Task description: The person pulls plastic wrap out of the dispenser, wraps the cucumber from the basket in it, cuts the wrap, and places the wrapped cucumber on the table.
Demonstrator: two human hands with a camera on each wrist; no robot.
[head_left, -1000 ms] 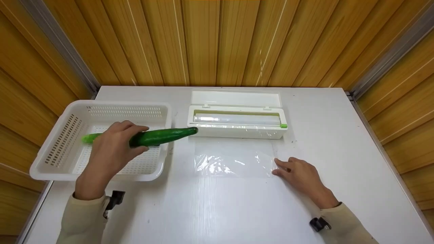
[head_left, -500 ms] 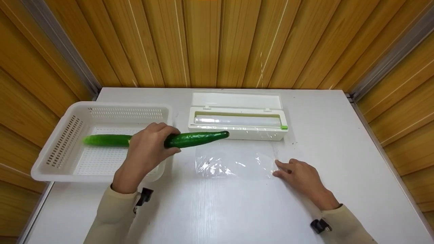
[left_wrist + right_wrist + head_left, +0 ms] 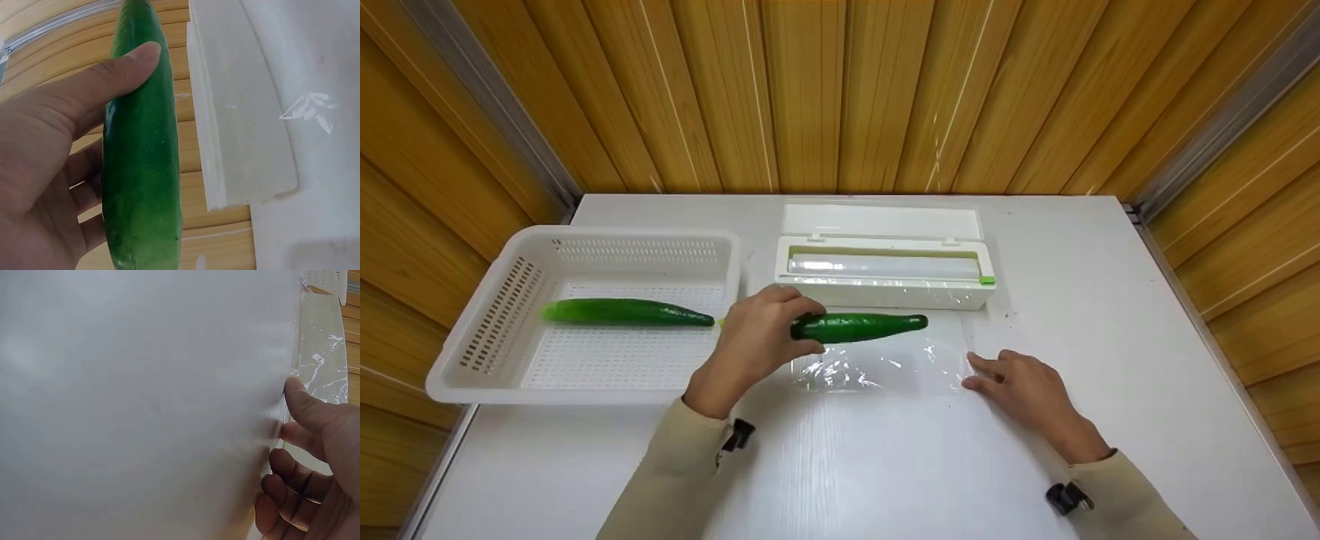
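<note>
My left hand (image 3: 761, 337) grips a dark green cucumber (image 3: 862, 327), thumb on one side and fingers on the other. It holds the cucumber level above a sheet of plastic wrap (image 3: 877, 367). In the left wrist view the cucumber (image 3: 143, 152) runs lengthwise past the thumb. The sheet extends from a white wrap dispenser (image 3: 885, 294) whose lid stands up at the back. My right hand (image 3: 1027, 394) rests at the sheet's right edge, thumb and forefinger tips touching it with a gap between them. In the right wrist view the other fingers (image 3: 281, 492) are loosely bent.
A second cucumber (image 3: 622, 311) lies in a white perforated basket (image 3: 585, 395) at the left of the white table (image 3: 870, 472). The wrap roll (image 3: 885, 265) sits inside the dispenser. Wood-patterned walls (image 3: 870, 97) enclose the back and sides.
My left hand has carried its cucumber rightward from above the basket to over the plastic wrap, uncovering the second cucumber in the basket. My right hand has stayed in place.
</note>
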